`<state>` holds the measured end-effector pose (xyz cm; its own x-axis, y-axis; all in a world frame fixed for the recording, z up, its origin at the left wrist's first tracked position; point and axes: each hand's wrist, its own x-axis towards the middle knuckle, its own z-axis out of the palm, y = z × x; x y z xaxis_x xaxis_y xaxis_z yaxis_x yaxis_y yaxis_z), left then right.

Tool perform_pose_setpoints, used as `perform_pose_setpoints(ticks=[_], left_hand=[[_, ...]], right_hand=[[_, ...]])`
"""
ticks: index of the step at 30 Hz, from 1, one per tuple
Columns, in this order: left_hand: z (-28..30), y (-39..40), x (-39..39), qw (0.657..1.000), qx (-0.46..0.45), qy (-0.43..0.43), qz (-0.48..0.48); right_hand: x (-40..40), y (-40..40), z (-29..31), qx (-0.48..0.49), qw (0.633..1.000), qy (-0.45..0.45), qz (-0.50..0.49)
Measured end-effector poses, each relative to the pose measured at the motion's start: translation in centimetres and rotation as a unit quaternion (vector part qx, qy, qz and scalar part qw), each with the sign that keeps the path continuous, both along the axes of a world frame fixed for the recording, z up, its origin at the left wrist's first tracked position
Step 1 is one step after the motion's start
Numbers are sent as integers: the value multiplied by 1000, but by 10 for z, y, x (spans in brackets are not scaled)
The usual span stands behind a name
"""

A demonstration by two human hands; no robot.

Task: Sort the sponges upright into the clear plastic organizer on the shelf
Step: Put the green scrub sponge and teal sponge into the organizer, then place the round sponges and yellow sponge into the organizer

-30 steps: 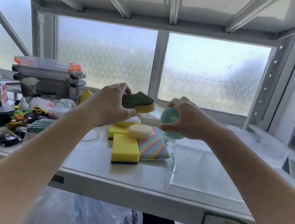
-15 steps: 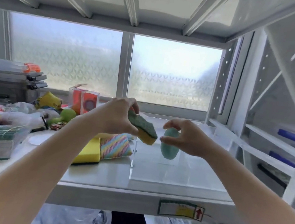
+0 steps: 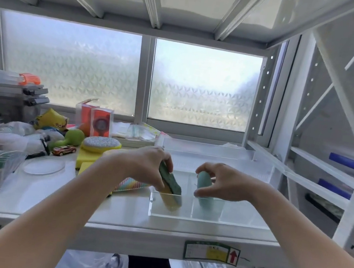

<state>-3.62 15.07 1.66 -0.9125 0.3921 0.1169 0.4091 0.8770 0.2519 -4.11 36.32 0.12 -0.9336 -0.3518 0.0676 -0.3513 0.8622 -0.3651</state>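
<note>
Step in hand: both hands are lowering a sponge each into the clear plastic organizer (image 3: 205,215) on the shelf (image 3: 113,222).
Left hand (image 3: 146,166): fingers closed round the top of a green-and-yellow scouring sponge (image 3: 171,193), which leans over, its lower end inside the organizer's left compartment.
Right hand (image 3: 221,181): pinching the top of a teal oval sponge (image 3: 204,196) between thumb and fingers; the sponge stands nearly upright in the compartment just right of the other.
Organizer: directly under both hands, at the shelf's front edge; a clear divider seems to run between the two sponges.
Sponges not yet sorted: left of the left hand lie a glittery-topped sponge (image 3: 101,143) on a yellow sponge (image 3: 87,161), and a striped rainbow sponge (image 3: 129,184) partly hidden under the left wrist.
Next move calls for: tipping the scouring sponge upright so it stands on edge, probably seating both on the floor, then letting go and reaching left for the rest.
Judgement: early in the task.
</note>
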Motion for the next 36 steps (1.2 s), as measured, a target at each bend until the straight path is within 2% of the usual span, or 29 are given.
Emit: perform_pose_setpoints(ticks=[8,14,21,25,29,32,36], left_hand=[[-4,1,-6,1000,5,-9,-20],[-13,-2,-5,997,57,2,-42],[-13,-2,-7,998,45,-17,-46],[-7,-13,-4,995,89,-32,-37],[5,-43,3,990,143,-2,-1],[11,-75,7,984,167,7,67],[3,-116,10,974,110,-3,197]], right_hand=[[-2,-9,0,10,999,-30,5],[0,-15,1,-3,999,-40,13],[4,-18,0,4,999,-32,17],[4,-22,7,-9,1000,3,25],[4,-41,20,-23,995,83,46],[3,-69,34,-41,987,136,70],[-2,-119,50,-31,983,154,92]])
